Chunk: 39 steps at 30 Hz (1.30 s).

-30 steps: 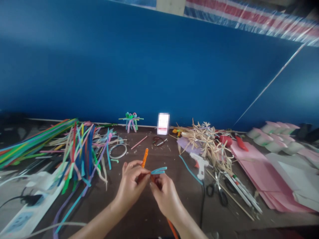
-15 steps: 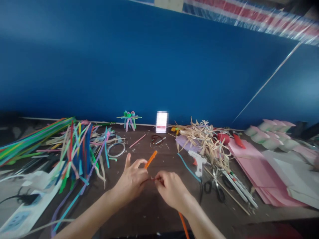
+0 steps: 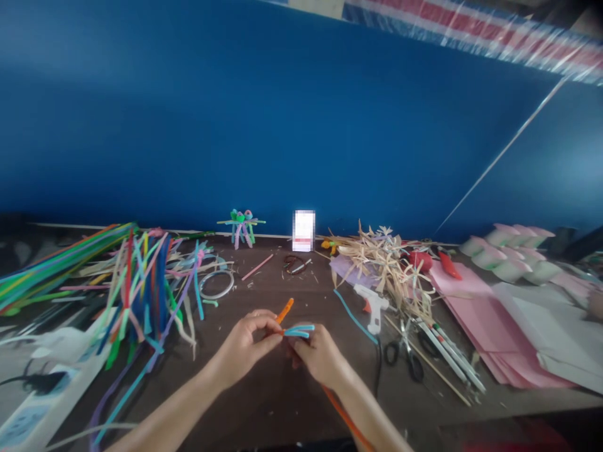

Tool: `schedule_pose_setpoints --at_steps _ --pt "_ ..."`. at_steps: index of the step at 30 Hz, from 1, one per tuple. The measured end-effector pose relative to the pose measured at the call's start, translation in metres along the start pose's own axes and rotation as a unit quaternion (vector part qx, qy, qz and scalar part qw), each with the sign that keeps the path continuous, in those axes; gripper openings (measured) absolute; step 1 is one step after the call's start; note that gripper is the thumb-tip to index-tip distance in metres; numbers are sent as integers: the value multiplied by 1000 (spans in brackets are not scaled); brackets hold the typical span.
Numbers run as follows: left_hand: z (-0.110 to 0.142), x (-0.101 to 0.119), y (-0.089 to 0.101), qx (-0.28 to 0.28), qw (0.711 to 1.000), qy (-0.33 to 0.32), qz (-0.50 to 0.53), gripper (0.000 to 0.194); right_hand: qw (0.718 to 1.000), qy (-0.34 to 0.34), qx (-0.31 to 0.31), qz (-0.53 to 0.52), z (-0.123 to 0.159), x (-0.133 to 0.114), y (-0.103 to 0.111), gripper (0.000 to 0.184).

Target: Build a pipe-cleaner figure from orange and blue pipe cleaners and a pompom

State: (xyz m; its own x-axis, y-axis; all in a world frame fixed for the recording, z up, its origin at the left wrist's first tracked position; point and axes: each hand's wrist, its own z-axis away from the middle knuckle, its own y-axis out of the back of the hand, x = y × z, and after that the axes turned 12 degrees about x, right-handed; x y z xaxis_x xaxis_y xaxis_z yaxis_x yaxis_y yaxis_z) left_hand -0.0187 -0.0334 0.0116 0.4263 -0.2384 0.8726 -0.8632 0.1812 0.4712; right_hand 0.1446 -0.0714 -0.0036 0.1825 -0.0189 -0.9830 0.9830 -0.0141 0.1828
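Observation:
Both hands meet low in the middle of the dark brown table (image 3: 264, 408). My left hand (image 3: 245, 348) pinches an orange pipe cleaner (image 3: 285, 310) between thumb and forefinger; its free end points up and away. My right hand (image 3: 319, 355) is closed around the same orange pipe cleaner, whose long tail runs back under my wrist, and around a folded light blue pipe cleaner (image 3: 300, 329) that sticks out between the two hands. The fingertips of both hands touch where orange and blue cross.
A heap of coloured pipe cleaners (image 3: 141, 282) lies at the left, beside a wire ring (image 3: 217, 284) and a power strip (image 3: 28, 414). At the right are a white glue gun (image 3: 374, 307), scissors (image 3: 405, 355), pens, straw (image 3: 386, 263) and pink paper sheets (image 3: 475, 320). A small pipe-cleaner figure (image 3: 241, 226) stands by the blue wall.
Half a second ago the left fingers were spread and the blue piece was hidden. Now the left hand pinches shut again and the blue loop shows between the hands.

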Motion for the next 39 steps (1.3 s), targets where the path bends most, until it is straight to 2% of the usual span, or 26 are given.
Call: schedule_pose_setpoints --at_steps 2,5,9,14,17,19,21,23,25,28,30,34,36,39 --pt "-1 -1 -2 14 1000 -5 -26 14 999 10 24 30 3 2 -6 22" --pt "-2 -3 -4 23 996 -27 -77 17 993 65 55 88 7 -1 -9 22" --pt "-2 -4 -3 45 983 -79 -158 15 972 106 54 202 14 -7 -9 18" --pt "5 1 -4 89 943 -207 -245 18 924 142 61 349 22 -14 -9 15" --pt "8 5 -5 102 918 -273 -270 19 903 157 72 394 22 -22 -3 15" --pt "8 6 -3 90 913 -298 -265 18 907 156 89 382 19 -26 3 14" --pt "7 6 -1 53 920 -300 -246 17 931 146 96 321 12 -27 10 13" --pt "5 4 2 3 937 -273 -220 17 967 120 75 213 4 -24 16 12" --pt "3 2 3 -35 955 -231 -182 15 994 57 28 90 -4 -17 19 11" --pt "3 0 1 -45 982 -144 -114 13 997 -57 -25 -39 -10 -5 17 12" --pt "3 0 -2 -39 993 -83 -77 12 993 -87 -8 -81 -10 2 11 9" --pt "2 3 -5 -40 999 -8 -4 13 988 -63 82 -111 -7 11 -3 11" --pt "1 5 -6 -51 996 38 64 16 989 -26 99 -103 -5 12 -7 11" --pt "0 3 -11 -69 966 144 203 19 990 60 126 -31 -1 5 -8 14"
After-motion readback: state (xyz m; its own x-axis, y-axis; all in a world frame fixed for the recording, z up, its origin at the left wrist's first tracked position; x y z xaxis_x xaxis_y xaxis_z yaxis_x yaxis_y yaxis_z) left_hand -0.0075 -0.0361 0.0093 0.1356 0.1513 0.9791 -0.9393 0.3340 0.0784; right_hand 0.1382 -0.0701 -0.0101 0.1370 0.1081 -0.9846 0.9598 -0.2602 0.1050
